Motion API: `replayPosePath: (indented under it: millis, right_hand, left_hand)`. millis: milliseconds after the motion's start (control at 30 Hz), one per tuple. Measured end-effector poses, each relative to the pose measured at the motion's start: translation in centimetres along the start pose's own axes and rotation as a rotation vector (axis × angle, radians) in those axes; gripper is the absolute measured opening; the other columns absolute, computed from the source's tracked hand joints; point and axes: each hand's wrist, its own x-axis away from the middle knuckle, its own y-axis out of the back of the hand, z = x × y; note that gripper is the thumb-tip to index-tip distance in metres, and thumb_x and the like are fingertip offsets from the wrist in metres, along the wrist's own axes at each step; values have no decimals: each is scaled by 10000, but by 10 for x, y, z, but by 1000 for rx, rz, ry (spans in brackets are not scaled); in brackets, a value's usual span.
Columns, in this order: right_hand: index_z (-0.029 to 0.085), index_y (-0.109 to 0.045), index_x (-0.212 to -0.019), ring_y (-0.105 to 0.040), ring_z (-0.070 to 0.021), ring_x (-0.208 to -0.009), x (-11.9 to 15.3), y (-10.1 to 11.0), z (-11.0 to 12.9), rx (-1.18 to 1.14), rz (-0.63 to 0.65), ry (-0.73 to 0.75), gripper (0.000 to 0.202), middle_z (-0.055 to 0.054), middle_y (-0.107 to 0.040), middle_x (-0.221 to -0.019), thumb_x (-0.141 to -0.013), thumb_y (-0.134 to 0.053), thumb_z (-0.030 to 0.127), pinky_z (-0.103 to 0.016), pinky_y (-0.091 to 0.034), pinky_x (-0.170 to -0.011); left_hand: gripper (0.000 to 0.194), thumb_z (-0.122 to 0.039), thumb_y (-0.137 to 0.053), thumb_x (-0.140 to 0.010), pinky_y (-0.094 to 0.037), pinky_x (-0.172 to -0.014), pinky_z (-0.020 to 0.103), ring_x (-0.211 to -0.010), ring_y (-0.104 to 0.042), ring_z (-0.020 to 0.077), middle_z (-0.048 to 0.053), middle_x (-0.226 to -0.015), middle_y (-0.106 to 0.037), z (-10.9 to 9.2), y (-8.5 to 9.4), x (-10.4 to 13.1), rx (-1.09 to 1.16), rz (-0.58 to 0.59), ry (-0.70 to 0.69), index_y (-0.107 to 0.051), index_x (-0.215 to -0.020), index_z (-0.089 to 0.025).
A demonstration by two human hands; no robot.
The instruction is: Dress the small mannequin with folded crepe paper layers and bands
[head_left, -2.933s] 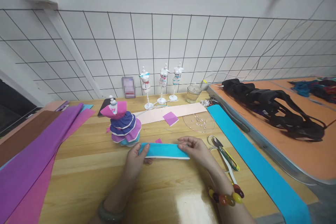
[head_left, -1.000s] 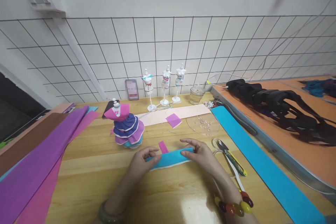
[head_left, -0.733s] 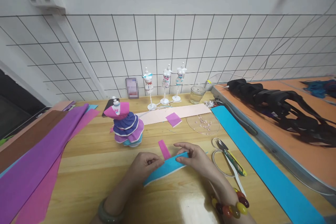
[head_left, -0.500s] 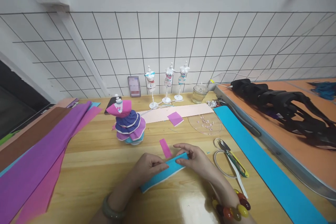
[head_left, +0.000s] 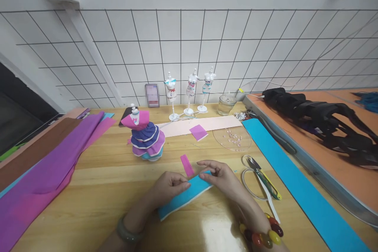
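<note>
A blue paper strip (head_left: 184, 199) with a white lower edge slants above the wooden table, held between both hands. My left hand (head_left: 169, 187) pinches its upper edge near the middle, the thumb lying along it. My right hand (head_left: 220, 177) grips the strip's right end between thumb and fingers, the other fingers loosely curled. Just beyond the strip lies a small magenta paper piece (head_left: 187, 165). To the left stands a small dress form in a layered paper dress (head_left: 144, 138) of pink, purple and blue.
Three small white dress forms (head_left: 191, 88) stand by the wall, near a glass (head_left: 226, 104). A purple square (head_left: 198, 132) overlaps a pale pink strip (head_left: 218, 123). Scissors (head_left: 264, 177) and a long blue strip (head_left: 298, 181) lie right; coloured paper sheets (head_left: 50, 165) cover the left.
The view has shifted slightly. Both hands keep their hold on the blue strip, which has tilted a little so more of its face shows.
</note>
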Motion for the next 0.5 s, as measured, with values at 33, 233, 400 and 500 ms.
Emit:
replayPosePath:
  millis: [33,233,400,500]
  right_hand:
    - [128,-637,-1062,-546,-120,-582,0,0,0,9,-5,3,460,6,-622,-660,-715,-697,423,-258,-430,-564]
    - [131,-635,-1073,-563,-132,-634,-1,-7,-1,11,6,36,468,-16,-654,-716,-705,-718,410,-261,-434,-598]
    - [126,-648,-1033,-534,-120,-582,-1,-8,-2,-2,-23,15,457,-16,-644,-689,-700,-713,433,-253,-409,-556]
    - [117,-635,-1059,-511,-107,-553,-1,-2,-1,-22,-23,-5,503,-16,-639,-689,-707,-700,471,-244,-385,-528]
  left_hand:
    - [385,-470,-546,-807,-172,-489,240,-535,-261,82,-56,-558,-294,-1,0,0,23,2,3,-523,-609,-140]
    - [359,-438,-586,-785,-217,-497,231,-530,-314,81,-47,-549,-373,-7,-2,2,113,22,16,-568,-610,-125]
    - [343,-434,-607,-768,-228,-502,228,-531,-335,82,-47,-538,-406,-6,0,2,124,16,32,-600,-624,-122]
    - [353,-458,-620,-749,-228,-500,221,-524,-329,77,-53,-532,-410,-9,2,2,161,8,86,-588,-634,-126]
